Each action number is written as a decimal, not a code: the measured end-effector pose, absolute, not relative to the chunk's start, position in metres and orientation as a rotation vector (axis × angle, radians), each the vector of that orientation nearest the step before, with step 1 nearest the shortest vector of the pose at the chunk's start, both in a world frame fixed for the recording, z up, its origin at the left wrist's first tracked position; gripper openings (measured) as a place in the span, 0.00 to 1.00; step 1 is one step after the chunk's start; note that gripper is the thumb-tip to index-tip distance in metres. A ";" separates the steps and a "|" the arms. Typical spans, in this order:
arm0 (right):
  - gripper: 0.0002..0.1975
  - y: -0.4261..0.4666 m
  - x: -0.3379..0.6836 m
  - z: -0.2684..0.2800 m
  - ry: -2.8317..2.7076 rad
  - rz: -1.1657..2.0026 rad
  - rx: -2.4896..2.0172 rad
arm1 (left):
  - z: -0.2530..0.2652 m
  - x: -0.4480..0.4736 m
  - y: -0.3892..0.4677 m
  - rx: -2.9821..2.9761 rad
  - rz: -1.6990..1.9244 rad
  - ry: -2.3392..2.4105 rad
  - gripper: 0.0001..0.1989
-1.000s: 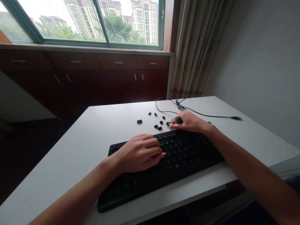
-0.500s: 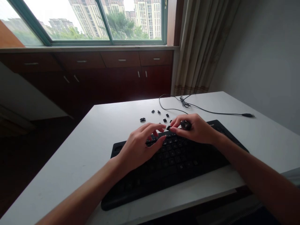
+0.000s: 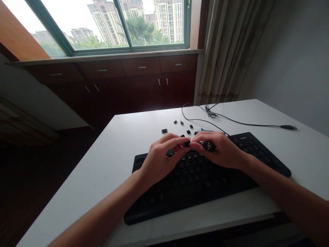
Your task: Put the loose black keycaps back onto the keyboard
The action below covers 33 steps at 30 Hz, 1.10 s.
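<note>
With our left hand (image 3: pixel 160 156) we hold one small black keycap (image 3: pixel 187 144), the thumb and the index finger being almost closed on its sides. The fingertips of our right hand (image 3: pixel 223 149) come to the same keycap from the other side, while its curled fingers keep a dark object (image 3: pixel 208 146) whose kind we cannot tell. Both hands are above the black keyboard (image 3: pixel 177 199), which lies slanted on the white table (image 3: pixel 89 185). Just behind the keyboard we find several loose keycaps (image 3: pixel 188 132), a wider keycap (image 3: pixel 164 130) to their left, and a blue thing (image 3: pixel 205 130), partly hidden by our right hand. Farther away lies the black cable (image 3: pixel 239 121), loosely bundled, with its plug (image 3: pixel 288 127) at the right
</note>
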State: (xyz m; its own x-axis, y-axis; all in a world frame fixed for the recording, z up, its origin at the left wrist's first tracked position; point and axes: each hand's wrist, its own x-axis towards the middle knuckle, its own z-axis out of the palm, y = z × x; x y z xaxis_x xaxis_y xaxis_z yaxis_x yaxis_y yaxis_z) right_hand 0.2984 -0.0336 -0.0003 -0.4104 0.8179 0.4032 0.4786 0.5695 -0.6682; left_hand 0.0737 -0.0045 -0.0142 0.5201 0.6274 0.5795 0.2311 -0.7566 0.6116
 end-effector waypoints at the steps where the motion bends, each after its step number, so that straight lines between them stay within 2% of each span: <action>1: 0.09 -0.034 0.298 -0.001 -2.058 0.591 -1.055 | -0.014 0.074 -0.004 2.298 1.133 0.694 0.15; 7: 0.11 -0.035 0.299 -0.002 -1.989 0.554 -1.084 | -0.014 0.074 -0.004 2.234 1.093 0.692 0.15; 12: 0.09 -0.033 0.300 -0.001 -2.020 0.534 -0.894 | -0.016 0.076 -0.005 2.007 1.032 0.660 0.13; 17: 0.13 -0.030 0.307 -0.001 -2.123 0.480 -0.756 | -0.017 0.076 -0.003 1.846 1.005 0.623 0.11; 25: 0.11 -0.029 0.318 0.004 -2.189 0.442 -0.879 | -0.014 0.076 -0.002 1.854 0.914 0.673 0.12; 33: 0.11 -0.007 0.369 0.009 -1.987 -0.029 -1.288 | -0.015 0.076 0.000 1.911 0.922 0.709 0.11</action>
